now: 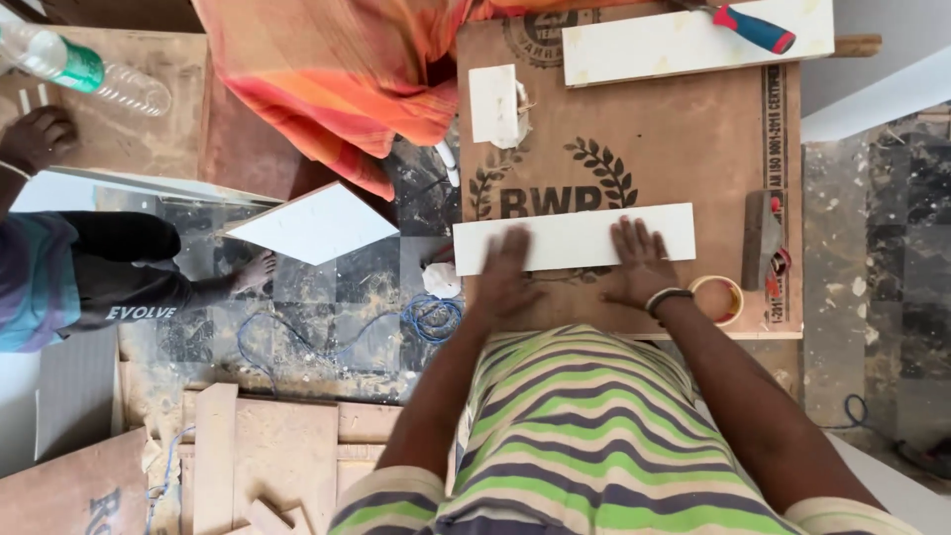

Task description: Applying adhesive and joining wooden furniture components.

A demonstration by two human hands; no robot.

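Note:
A long white laminate strip (pixel 575 238) lies across a brown plywood board (pixel 684 129). My left hand (pixel 505 277) presses flat on the strip's near edge, left of centre, fingers spread; it looks blurred. Spread in the same way, my right hand (pixel 639 263) rests flat on the strip's right part, with a dark band on the wrist. Neither hand grips anything. My striped shirt fills the bottom of the view.
On the board: a small white piece (pixel 493 104), a larger white panel (pixel 693 40) with a red-and-blue handled tool (pixel 753 28), a tape roll (pixel 718 299), a hand plane (pixel 763 238). Orange cloth (pixel 337 69), white sheet (pixel 312 223), blue cable (pixel 426 317). Another person (pixel 89 267) at left, bottle (pixel 84 69).

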